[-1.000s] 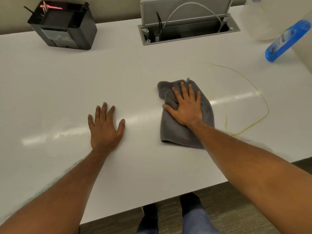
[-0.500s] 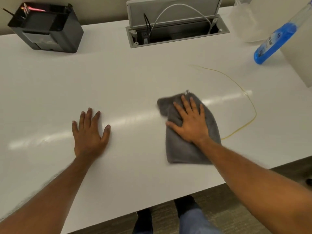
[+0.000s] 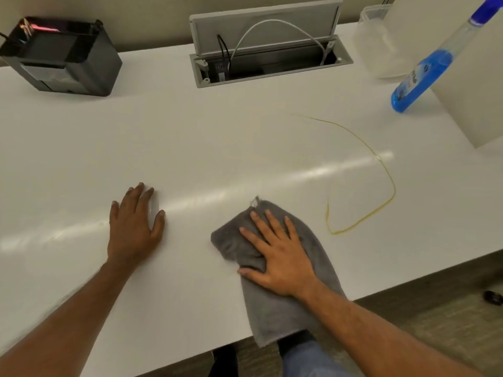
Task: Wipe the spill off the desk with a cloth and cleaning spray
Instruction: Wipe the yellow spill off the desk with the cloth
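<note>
- The desk (image 3: 190,137) is a white, glossy top running the full width of the view, with a streak of glare across its middle. A beige wall (image 3: 152,20) stands behind it.
- Far left, at the back edge: a black box (image 3: 62,58), open at the top. Its contents are too small to identify.
- Back centre: a recessed cable hatch (image 3: 266,63) with its grey lid raised. One black and one white cable sit inside.
- Back right: a clear plastic container (image 3: 381,50). Just right of it is the spray bottle (image 3: 419,77), holding blue liquid, beside a white panel (image 3: 476,77).
- Your left hand (image 3: 133,227) lies flat on bare desk, fingers straight, holding nothing, well apart from the cloth.
- Your right hand (image 3: 280,257) presses palm-down on the grey cloth (image 3: 275,314), fingers straight and spread, not curled round it.
- The cloth lies near the front edge, under and behind that hand. Its near end hangs over the edge.
- The spill (image 3: 394,189), a thin yellow looping line, lies to the right of the cloth and beyond it. Its nearest end is close to the cloth but apart from it.
- Lower right, beyond the desk edge: grey carpet (image 3: 435,317).
</note>
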Demonstrator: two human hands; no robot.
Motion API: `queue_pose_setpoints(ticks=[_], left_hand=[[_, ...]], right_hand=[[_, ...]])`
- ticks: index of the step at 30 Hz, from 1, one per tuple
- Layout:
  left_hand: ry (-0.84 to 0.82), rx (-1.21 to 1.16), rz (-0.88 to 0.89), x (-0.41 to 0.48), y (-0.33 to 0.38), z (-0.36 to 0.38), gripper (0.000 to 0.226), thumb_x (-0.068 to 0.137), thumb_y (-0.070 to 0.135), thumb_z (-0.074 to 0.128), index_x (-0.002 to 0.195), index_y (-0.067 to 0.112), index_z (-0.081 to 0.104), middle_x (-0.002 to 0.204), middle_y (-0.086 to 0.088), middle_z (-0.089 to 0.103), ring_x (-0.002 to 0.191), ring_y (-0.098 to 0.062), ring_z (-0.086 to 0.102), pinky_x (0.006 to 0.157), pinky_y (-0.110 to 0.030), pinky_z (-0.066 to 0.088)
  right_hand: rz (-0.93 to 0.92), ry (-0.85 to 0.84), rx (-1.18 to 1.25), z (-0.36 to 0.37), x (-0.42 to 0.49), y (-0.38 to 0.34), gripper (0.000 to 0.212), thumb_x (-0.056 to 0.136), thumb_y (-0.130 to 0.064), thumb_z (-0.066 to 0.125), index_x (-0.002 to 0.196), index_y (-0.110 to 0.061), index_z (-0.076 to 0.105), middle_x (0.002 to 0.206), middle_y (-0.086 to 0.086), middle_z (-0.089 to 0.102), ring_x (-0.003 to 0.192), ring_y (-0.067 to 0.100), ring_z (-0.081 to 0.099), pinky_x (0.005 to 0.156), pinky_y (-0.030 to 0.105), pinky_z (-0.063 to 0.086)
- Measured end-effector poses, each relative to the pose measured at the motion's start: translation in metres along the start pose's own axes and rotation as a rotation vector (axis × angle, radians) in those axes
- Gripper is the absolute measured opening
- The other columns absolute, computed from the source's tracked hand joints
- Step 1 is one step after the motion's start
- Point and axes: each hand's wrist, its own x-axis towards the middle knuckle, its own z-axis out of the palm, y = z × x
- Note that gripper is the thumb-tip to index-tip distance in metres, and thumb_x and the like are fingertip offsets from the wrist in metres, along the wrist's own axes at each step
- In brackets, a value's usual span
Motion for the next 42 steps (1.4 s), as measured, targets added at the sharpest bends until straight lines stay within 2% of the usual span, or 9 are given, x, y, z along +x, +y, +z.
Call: queue_pose_setpoints(ticks=[6,9,15,18,21,28,32,36,42], left_hand=[[-0.070,0.004,0.110,0.032,0.052,0.025,0.069,0.092,0.055,0.032,0.148,0.017,0.039,0.161,-0.007,0.028,0.150,-0.028,0.019,0.119,-0.052,0.008],[-0.069,0.004,0.038,0.035,0.076,0.036,0.072,0.092,0.056,0.028,0.152,0.017,0.033,0.164,-0.006,0.021,0.152,-0.028,0.010,0.122,-0.050,0.002],[-0.035,0.009,-0.001,0.027,0.086,0.037,0.069,0.094,0.053,0.027,0.151,0.016,0.034,0.163,-0.006,0.022,0.151,-0.028,0.014,0.122,-0.049,0.007],[-0.041,0.023,-0.006,0.028,0.089,0.035,0.068,0.094,0.051,0.027,0.150,0.014,0.036,0.162,-0.008,0.025,0.151,-0.031,0.016,0.121,-0.051,0.009],[-0.052,0.040,0.015,0.031,0.091,0.035,0.067,0.093,0.050,0.029,0.148,0.012,0.039,0.161,-0.009,0.028,0.149,-0.035,0.018,0.121,-0.054,0.011],[-0.043,0.055,0.057,0.039,0.094,0.039,0.064,0.095,0.050,0.034,0.149,0.016,0.037,0.161,-0.007,0.028,0.149,-0.038,0.016,0.122,-0.051,0.009],[-0.052,0.057,0.046,0.036,0.097,0.036,0.064,0.096,0.050,0.033,0.149,0.016,0.036,0.162,-0.006,0.026,0.150,-0.037,0.014,0.122,-0.052,0.009],[-0.069,0.063,0.034,0.035,0.096,0.036,0.063,0.097,0.050,0.032,0.150,0.017,0.035,0.163,-0.004,0.024,0.151,-0.035,0.011,0.122,-0.051,0.008],[-0.051,0.075,0.038,0.036,0.092,0.041,0.065,0.097,0.051,0.028,0.152,0.017,0.031,0.164,-0.004,0.020,0.151,-0.035,0.008,0.122,-0.050,0.005]], right_hand=[[0.263,0.026,-0.047,-0.025,0.119,0.063,0.083,0.085,-0.081,0.029,0.155,-0.039,0.016,0.167,-0.004,0.003,0.154,0.026,-0.002,0.121,0.059,0.002],[0.370,0.031,-0.032,-0.028,0.150,0.070,0.083,0.086,-0.080,0.022,0.156,-0.037,0.012,0.167,-0.003,-0.001,0.153,0.026,-0.005,0.121,0.059,-0.002],[0.146,0.033,-0.021,-0.011,0.042,0.028,0.079,0.091,-0.074,0.029,0.157,-0.035,0.008,0.167,-0.002,-0.003,0.154,0.024,-0.008,0.121,0.057,0.006],[0.077,0.002,-0.026,-0.008,0.001,0.035,0.079,0.089,-0.077,0.034,0.156,-0.038,0.016,0.167,-0.006,-0.001,0.154,0.021,-0.007,0.120,0.058,0.009],[0.134,0.018,-0.033,-0.016,0.027,0.059,0.083,0.084,-0.081,0.036,0.155,-0.040,0.019,0.167,-0.007,0.002,0.154,0.021,-0.003,0.120,0.059,0.008],[0.385,-0.010,-0.047,-0.037,0.134,0.099,0.087,0.083,-0.085,0.019,0.156,-0.039,0.008,0.167,-0.003,-0.005,0.153,0.025,-0.008,0.121,0.059,-0.003],[0.304,0.036,-0.068,-0.025,0.073,0.075,0.082,0.089,-0.078,0.021,0.157,-0.033,0.009,0.167,-0.001,-0.001,0.154,0.027,0.000,0.121,0.058,0.006],[0.204,0.001,-0.067,-0.018,-0.012,0.068,0.082,0.089,-0.078,0.027,0.157,-0.037,0.007,0.167,-0.004,-0.003,0.154,0.022,-0.004,0.121,0.058,0.010],[0.346,0.050,-0.082,-0.033,0.052,0.116,0.081,0.086,-0.080,0.027,0.155,-0.039,0.015,0.167,-0.006,0.002,0.154,0.022,0.001,0.121,0.058,0.007]])
